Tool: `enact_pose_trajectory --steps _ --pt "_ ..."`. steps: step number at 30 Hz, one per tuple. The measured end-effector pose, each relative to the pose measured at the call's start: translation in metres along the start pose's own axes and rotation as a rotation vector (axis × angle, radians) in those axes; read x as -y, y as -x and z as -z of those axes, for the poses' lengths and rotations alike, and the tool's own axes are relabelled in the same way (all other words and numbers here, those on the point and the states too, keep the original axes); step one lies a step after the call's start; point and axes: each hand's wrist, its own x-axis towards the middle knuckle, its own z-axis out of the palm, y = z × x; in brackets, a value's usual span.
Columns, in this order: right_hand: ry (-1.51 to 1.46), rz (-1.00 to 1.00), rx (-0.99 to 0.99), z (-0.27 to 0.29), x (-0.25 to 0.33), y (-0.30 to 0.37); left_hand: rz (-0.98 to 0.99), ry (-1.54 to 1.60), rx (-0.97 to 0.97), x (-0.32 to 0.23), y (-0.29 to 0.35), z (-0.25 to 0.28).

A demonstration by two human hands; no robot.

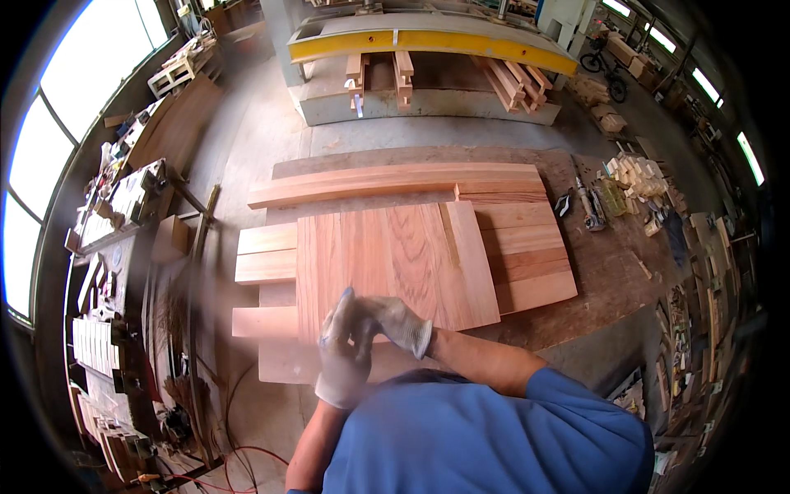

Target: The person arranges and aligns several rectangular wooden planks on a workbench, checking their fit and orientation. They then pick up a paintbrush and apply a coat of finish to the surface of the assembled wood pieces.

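Both of my hands wear pale work gloves and meet over the near edge of a square panel of reddish wood (387,247). My left hand (340,358) points upward with its fingers stretched out, one fingertip showing blue. From the right, my right hand (399,319) bends against the left one's fingers, its own fingers drawn together. Whatever lies between them, if anything, is hidden. Beneath the square panel lie a second wood panel (527,255) on the right and pale boards (265,265) jutting out on the left.
A long wooden beam (387,179) lies along the worktable's (609,280) far side. A power tool (589,206) and stacked small blocks (638,175) sit at right. Beyond stands a press with a yellow bar (436,43). Cluttered benches (123,198) line the left; a red hose (255,451) crosses the floor.
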Motion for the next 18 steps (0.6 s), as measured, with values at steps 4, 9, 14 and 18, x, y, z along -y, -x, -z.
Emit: enact_pose_trajectory --steps 4,9,14,18 --pt "0.087 -0.066 -0.050 -0.005 0.014 0.009 0.170 0.287 0.011 -0.011 0.003 0.002" --pt "0.288 -0.170 -0.211 -0.003 0.019 0.017 0.021 -0.036 0.096 0.018 0.003 0.000" --pt "0.938 0.495 -0.122 -0.023 0.043 0.028 0.052 -0.602 0.553 0.067 0.023 0.008" --pt "1.169 0.365 0.239 -0.057 0.047 0.032 -0.046 -0.461 0.542 0.143 0.057 -0.024"
